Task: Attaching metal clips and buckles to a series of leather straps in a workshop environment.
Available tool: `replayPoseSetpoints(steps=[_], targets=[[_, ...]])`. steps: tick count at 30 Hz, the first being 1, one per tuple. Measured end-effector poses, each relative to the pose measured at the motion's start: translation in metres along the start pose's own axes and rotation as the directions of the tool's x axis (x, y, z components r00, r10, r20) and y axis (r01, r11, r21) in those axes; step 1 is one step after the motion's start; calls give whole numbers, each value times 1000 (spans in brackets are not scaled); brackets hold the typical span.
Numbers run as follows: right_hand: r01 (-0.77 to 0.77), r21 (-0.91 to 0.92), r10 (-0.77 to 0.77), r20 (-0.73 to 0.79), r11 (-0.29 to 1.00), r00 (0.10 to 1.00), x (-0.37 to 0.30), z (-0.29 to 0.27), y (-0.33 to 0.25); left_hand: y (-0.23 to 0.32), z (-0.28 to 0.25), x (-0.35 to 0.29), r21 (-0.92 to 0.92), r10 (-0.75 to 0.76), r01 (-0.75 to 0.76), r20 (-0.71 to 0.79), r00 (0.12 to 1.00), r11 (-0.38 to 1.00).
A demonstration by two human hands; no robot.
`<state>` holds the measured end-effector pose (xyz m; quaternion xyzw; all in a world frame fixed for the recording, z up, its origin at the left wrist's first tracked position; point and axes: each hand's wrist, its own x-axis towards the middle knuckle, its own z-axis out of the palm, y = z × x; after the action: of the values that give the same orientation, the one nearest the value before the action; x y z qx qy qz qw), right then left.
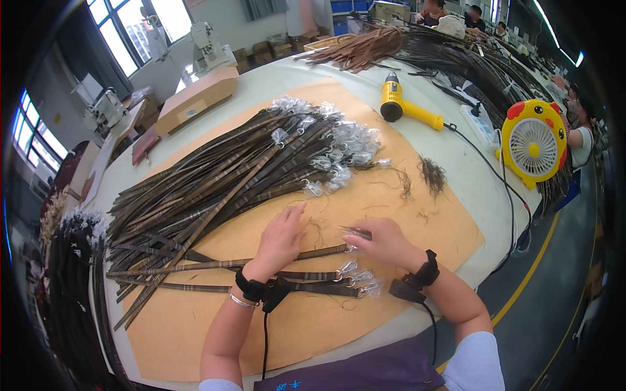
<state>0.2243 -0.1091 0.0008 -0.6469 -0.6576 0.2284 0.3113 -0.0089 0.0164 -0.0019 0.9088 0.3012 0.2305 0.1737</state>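
My right hand [386,242] is closed round small thread snips [356,232], whose dark narrow points face left; most of the tool is hidden in the palm. My left hand [282,236] is held over a flat dark plaid strap [319,253], fingers stretched out with nothing visible in them. That strap's clasp end lies under my right hand. Just nearer me are more straps [306,285], their metal clasps [349,267] wrapped in clear plastic. Beyond my hands lies a large bundle of similar straps [215,169], wrapped clasps toward the right. Loose thread ends [315,229] lie between my hands.
Tan paper [261,339] covers the white table [365,329]. Thread scraps [432,176] lie at right. Behind them are a yellow heat gun [407,107], a power strip [479,124] and a yellow fan [533,144] with cords. Brown straps [358,49] are piled farther back; people sit beyond.
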Motion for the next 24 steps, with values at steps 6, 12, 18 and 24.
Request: replayPoseSetpoints(steps=[6, 12, 18, 24], targets=[[-66, 491, -66, 247, 869, 967, 26, 19, -18, 8, -25, -31, 158, -49, 23, 161, 986, 987], [-400, 816, 145, 374, 417, 916, 59, 47, 20, 4, -24, -35, 67, -106, 94, 213, 971, 993], [-65, 371, 253, -484, 926, 838, 59, -36, 145, -2, -45, -46, 30, -113, 109, 350, 930, 994], [-45, 639, 227, -206, 768, 952, 46, -26, 45, -25, -85, -4, 74, -133, 120, 213, 968, 990]])
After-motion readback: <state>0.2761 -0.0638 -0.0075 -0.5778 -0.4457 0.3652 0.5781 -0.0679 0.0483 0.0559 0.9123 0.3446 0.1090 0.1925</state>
